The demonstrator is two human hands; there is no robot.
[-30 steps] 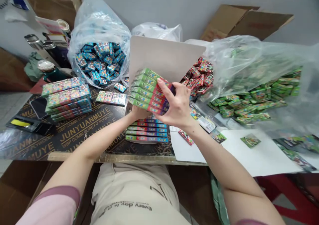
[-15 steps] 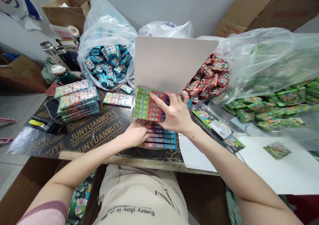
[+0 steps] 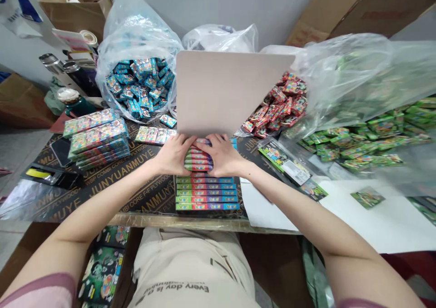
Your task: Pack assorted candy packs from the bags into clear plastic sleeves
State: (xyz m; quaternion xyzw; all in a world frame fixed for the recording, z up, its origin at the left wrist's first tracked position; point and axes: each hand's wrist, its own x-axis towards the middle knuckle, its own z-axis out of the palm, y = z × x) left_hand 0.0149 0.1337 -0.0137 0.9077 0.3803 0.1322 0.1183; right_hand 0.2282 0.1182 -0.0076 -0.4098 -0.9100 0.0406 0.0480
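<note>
Rows of small colourful packs (image 3: 207, 193), green, red, purple and blue along their edges, lie in front of me below a raised pale card flap (image 3: 231, 92). My left hand (image 3: 175, 156) grips the left end of the upper rows, thumb toward the middle. From the opposite side, my right hand (image 3: 223, 156) presses on the same rows, its thumb close to the left one. Between the thumbs a few pack edges show; the rest of those rows is hidden under my hands. The lower rows lie untouched nearer to me.
Stacked pack rows (image 3: 97, 137) stand left beside a black tape-like tool (image 3: 51, 175). Behind are a bag of blue packs (image 3: 141, 87) and red packs (image 3: 277, 106). Green packs (image 3: 371, 140) spill at right, near white paper (image 3: 344, 217). Bottles (image 3: 71, 100) stand far left.
My left hand has moved up from the front rows to the left end of the upper rows. My right hand has shifted slightly left and down, and the hands now face each other.
</note>
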